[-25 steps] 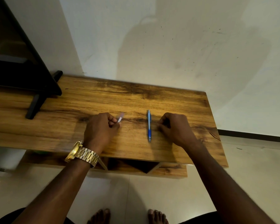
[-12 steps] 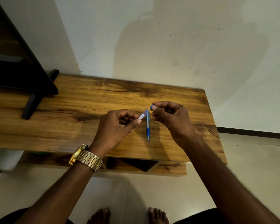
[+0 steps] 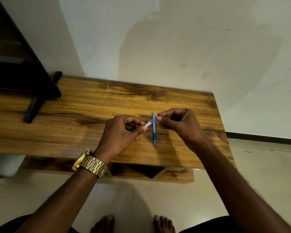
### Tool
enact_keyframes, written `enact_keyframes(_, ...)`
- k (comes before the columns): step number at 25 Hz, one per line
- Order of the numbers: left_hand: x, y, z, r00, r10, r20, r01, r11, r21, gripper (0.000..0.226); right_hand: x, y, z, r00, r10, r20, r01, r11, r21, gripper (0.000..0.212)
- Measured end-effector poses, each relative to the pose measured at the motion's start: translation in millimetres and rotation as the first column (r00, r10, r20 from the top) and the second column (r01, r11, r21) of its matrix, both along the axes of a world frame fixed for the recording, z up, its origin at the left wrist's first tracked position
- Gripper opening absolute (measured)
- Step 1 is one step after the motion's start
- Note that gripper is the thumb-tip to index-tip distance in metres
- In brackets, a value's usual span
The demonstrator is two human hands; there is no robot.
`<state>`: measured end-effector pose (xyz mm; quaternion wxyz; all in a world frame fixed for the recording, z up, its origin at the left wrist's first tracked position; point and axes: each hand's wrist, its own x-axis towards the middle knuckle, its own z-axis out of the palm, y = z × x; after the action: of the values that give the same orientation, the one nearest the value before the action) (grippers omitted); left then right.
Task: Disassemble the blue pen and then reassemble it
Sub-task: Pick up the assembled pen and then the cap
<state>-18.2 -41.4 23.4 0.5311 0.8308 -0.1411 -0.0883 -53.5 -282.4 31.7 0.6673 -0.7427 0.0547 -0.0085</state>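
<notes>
The front part of the blue pen (image 3: 154,134), with a blue grip and its tip toward me, lies lengthwise on the wooden table (image 3: 84,115). Above it my left hand (image 3: 121,133) pinches the near end of a clear upper barrel piece (image 3: 151,122) with a small label. My right hand (image 3: 180,125) pinches a small blue cap (image 3: 157,117) against the far end of that clear piece. Both hands hover just over the tabletop, fingertips close together.
A black stand with a slanted leg (image 3: 32,108) occupies the table's back left. The table's right edge (image 3: 225,132) is near my right wrist. A lower shelf (image 3: 141,172) sits under the tabletop. My bare feet (image 3: 133,223) stand on a tiled floor.
Both hands rose off the table and came together. The right hand brought the blue cap to the clear piece held in the left; the two parts now touch.
</notes>
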Motion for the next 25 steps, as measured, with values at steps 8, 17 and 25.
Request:
enact_keyframes(8,-2.3,4.7,-2.2,0.998,-0.058,-0.011,0.059,0.996,0.072,0.015,-3.5,-6.3,6.1,0.991,0.13,-0.041,-0.134,0.986,-0.103,0.015)
enact_keyframes(17,12.5,6.3,-16.7,0.938,0.284,-0.197,-0.305,0.948,-0.086,0.011,5.4,-3.4,-1.5,0.956,-0.292,-0.024,0.272,0.915,-0.298,0.009)
enact_keyframes(25,15.2,-7.0,-26.7,0.94,0.312,-0.139,-0.306,0.95,0.067,0.017,12.3,2.5,-10.7,0.977,-0.215,-0.001,0.171,0.776,-0.607,0.012)
